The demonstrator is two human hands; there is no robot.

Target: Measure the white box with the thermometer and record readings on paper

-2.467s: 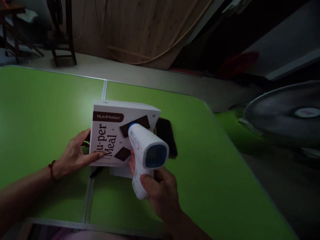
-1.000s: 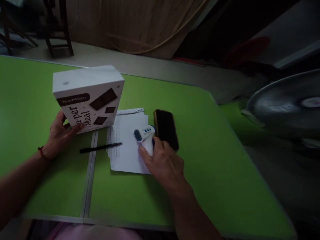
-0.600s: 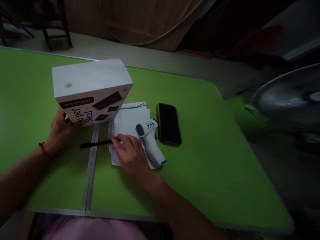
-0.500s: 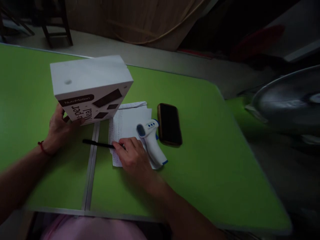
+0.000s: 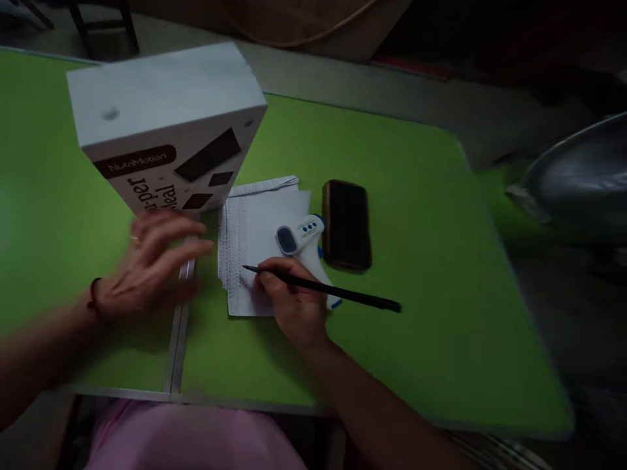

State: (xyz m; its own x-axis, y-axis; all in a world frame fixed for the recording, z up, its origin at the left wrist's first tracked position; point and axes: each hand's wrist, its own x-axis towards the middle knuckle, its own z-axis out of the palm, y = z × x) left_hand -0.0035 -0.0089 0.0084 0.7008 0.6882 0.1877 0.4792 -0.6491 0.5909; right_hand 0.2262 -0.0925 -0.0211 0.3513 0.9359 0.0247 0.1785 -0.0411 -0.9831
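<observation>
In my right hand point(image 5: 296, 297) is a slim black pen point(image 5: 350, 295), gripped in a writing hold, its tip pointing left over the written-on papers point(image 5: 264, 205). A white thermometer gun point(image 5: 306, 245) with blue buttons lies on the papers, partly behind my right hand. My left hand point(image 5: 159, 251) is open and slightly blurred, its fingers stretched toward the papers. Just beyond it stands a white NutriMotion box point(image 5: 166, 98). Whether the left fingertips touch the box is unclear.
A dark phone point(image 5: 347, 225) lies right of the thermometer gun. The green table point(image 5: 416, 359) has a metal seam point(image 5: 179, 346) running toward me. A silvery rounded object point(image 5: 578, 176) stands beyond the right edge, and a dark stool point(image 5: 105, 26) is behind.
The pen has swung round in my right hand, from lying leftward to a writing grip. My left hand has let go of the box and moved right. The view has shifted.
</observation>
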